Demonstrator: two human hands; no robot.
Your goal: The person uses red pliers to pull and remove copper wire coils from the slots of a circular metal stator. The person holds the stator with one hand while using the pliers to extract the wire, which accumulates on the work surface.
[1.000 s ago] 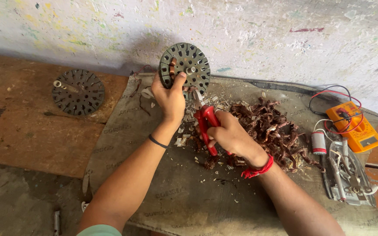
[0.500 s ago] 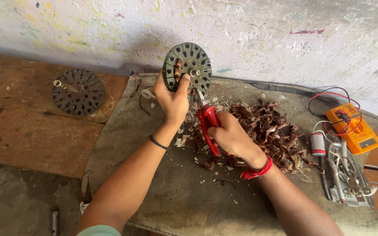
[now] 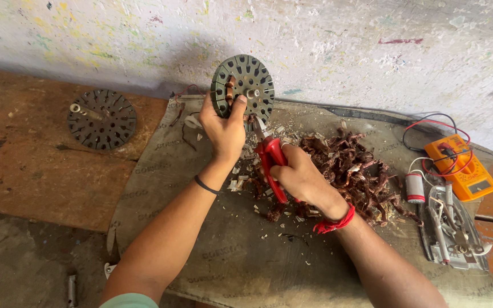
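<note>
A low work surface of worn brown board sits against a rough whitewashed wall flecked with faint paint marks. A grey-brown sackcloth mat covers the middle and right of the surface, littered with pale chips. On the bare board to the left, well apart from the hands, lies a flat dark stator disc with a short shaft. At the mat's centre right is a heap of stripped reddish-brown copper winding wire. Further right are an orange multimeter with red and black leads, a small white cylindrical capacitor, and a cluster of metal hand tools.

The left hand, a black band at its wrist, is closed around the lower edge of a round motor stator, holding it upright on edge just above the mat near the wall. The stator is dark green-grey, ringed with slots, a metal shaft stub at its centre and some copper wire in its slots.

The right hand, a red thread at its wrist, grips red-handled cutters, whose tip reaches the stator's lower rim.
</note>
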